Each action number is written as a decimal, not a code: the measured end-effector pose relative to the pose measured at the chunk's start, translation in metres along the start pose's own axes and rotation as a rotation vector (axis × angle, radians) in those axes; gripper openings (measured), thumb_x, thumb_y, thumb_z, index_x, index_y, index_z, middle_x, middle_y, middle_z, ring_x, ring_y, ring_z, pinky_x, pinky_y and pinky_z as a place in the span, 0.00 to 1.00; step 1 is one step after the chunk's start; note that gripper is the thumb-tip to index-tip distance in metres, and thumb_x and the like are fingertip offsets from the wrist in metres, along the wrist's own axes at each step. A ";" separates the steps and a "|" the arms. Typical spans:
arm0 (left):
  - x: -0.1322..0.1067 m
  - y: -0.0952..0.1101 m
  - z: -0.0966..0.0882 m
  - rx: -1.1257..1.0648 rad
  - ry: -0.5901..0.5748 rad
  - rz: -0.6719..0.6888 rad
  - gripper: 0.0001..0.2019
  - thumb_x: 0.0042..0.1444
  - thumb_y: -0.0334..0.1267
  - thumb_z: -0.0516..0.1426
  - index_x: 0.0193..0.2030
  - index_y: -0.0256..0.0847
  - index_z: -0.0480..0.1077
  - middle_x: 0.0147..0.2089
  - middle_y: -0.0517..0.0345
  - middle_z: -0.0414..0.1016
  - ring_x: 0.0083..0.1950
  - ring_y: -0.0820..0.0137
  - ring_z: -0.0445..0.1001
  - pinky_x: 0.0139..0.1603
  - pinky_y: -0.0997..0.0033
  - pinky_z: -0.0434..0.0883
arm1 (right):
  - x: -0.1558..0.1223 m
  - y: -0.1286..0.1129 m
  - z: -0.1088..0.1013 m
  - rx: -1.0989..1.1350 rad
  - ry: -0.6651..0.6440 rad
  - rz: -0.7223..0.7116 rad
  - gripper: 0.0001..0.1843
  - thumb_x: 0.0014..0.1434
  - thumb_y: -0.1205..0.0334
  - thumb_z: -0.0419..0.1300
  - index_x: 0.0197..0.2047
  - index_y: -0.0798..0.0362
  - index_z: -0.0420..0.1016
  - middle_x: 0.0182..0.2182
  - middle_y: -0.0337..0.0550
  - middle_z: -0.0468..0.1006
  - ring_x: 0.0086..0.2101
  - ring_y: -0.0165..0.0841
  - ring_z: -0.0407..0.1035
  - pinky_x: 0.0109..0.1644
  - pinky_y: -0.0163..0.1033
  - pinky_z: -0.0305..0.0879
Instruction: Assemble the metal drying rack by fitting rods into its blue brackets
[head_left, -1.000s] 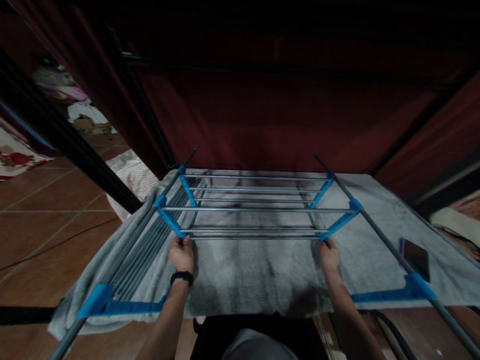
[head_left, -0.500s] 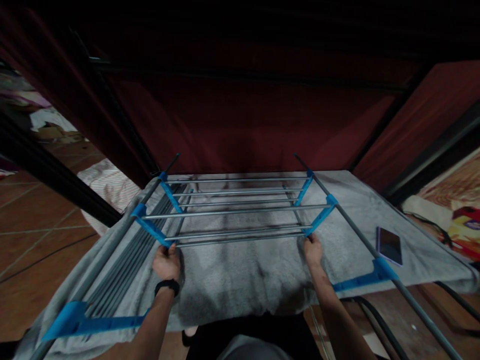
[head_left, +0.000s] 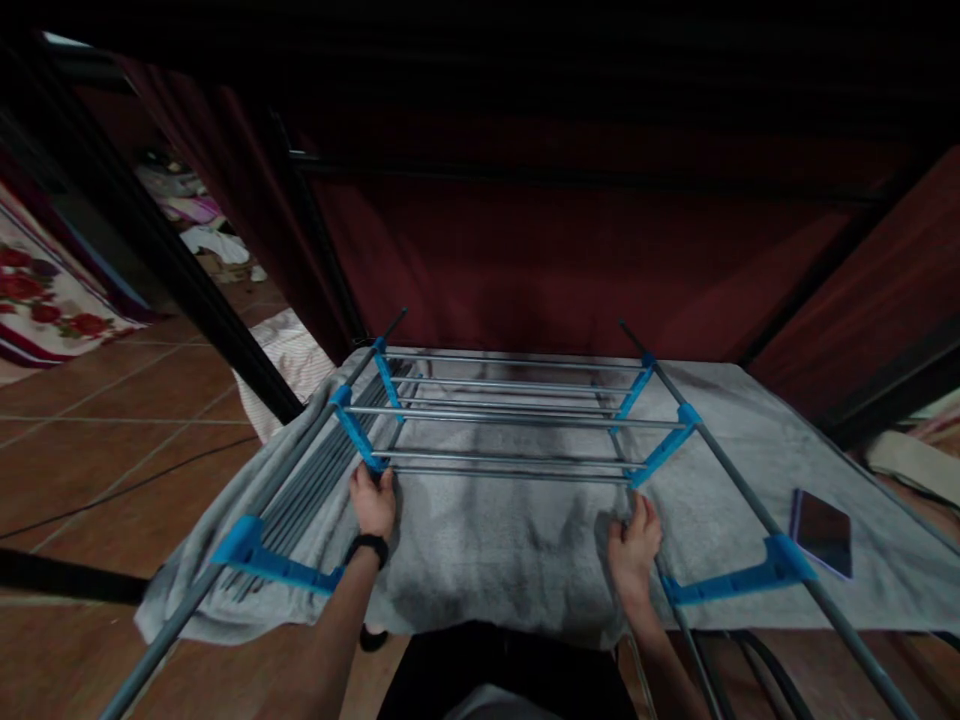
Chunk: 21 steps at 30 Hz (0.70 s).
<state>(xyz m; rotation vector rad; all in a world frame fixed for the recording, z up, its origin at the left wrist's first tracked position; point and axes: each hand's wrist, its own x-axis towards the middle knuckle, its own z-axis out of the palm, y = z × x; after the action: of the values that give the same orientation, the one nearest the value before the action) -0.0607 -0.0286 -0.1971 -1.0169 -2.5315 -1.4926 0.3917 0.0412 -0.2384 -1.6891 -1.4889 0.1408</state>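
Note:
A frame of grey metal tubes and blue plastic brackets, like a drying rack (head_left: 517,421), lies across a grey cloth. My left hand (head_left: 373,505), wearing a black wristband, has thumb and fingers at the lower end of the left middle blue bracket (head_left: 355,436), closed about it. Just below the matching right bracket (head_left: 666,445) is my right hand (head_left: 634,545), with fingers stretched out and apart from the bracket. Nearer to me, two more blue brackets (head_left: 739,585) sit on the long side tubes. Several loose grey tubes (head_left: 304,510) lie bundled at the left.
The grey cloth (head_left: 510,560) covers the surface under the frame. A phone (head_left: 823,533) lies on it at the right. Dark red panels (head_left: 525,270) stand behind, with a black post (head_left: 217,320) at the left. A cable (head_left: 135,485) runs over the tiled floor (head_left: 67,470).
My right hand has let go of the right bracket's lower end and drawn back a little toward me. My left hand stays at its bracket. The view has turned left.

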 end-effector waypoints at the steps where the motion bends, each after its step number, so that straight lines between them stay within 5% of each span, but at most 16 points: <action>1: -0.013 0.002 -0.001 0.007 0.035 0.045 0.24 0.64 0.46 0.52 0.62 0.34 0.65 0.61 0.35 0.67 0.65 0.50 0.66 0.67 0.47 0.65 | -0.017 0.002 -0.003 -0.036 -0.057 -0.073 0.36 0.62 0.53 0.48 0.71 0.54 0.62 0.68 0.60 0.62 0.66 0.53 0.56 0.68 0.61 0.54; 3: -0.040 0.003 -0.002 0.036 0.026 0.182 0.26 0.67 0.45 0.49 0.67 0.33 0.61 0.66 0.32 0.63 0.70 0.50 0.62 0.71 0.45 0.61 | -0.046 0.007 -0.008 -0.112 -0.179 -0.203 0.32 0.64 0.52 0.46 0.70 0.48 0.65 0.68 0.55 0.64 0.67 0.52 0.57 0.69 0.64 0.51; 8: -0.074 -0.001 0.004 0.217 -0.335 0.388 0.22 0.69 0.44 0.47 0.63 0.38 0.68 0.62 0.39 0.71 0.64 0.52 0.69 0.67 0.46 0.66 | -0.075 0.017 -0.013 -0.241 -0.282 -0.375 0.30 0.66 0.55 0.44 0.66 0.42 0.73 0.70 0.51 0.63 0.69 0.55 0.55 0.70 0.71 0.41; 14: -0.070 -0.001 0.009 0.439 -0.351 0.402 0.25 0.69 0.43 0.46 0.67 0.34 0.68 0.69 0.36 0.66 0.73 0.50 0.62 0.73 0.46 0.58 | -0.072 0.015 -0.011 -0.423 -0.248 -0.458 0.30 0.65 0.57 0.41 0.61 0.40 0.78 0.69 0.50 0.65 0.68 0.57 0.58 0.69 0.76 0.39; 21: -0.074 0.001 0.006 0.594 -0.378 0.400 0.26 0.71 0.44 0.43 0.70 0.37 0.65 0.74 0.43 0.63 0.75 0.58 0.59 0.76 0.51 0.54 | -0.075 0.002 -0.014 -0.572 -0.305 -0.397 0.32 0.69 0.62 0.39 0.69 0.57 0.68 0.71 0.61 0.60 0.69 0.51 0.56 0.70 0.73 0.38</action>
<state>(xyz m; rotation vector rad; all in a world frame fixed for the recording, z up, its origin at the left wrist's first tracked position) -0.0001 -0.0617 -0.2247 -1.6497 -2.5112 -0.4334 0.3802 -0.0300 -0.2633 -1.8116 -2.2189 -0.2802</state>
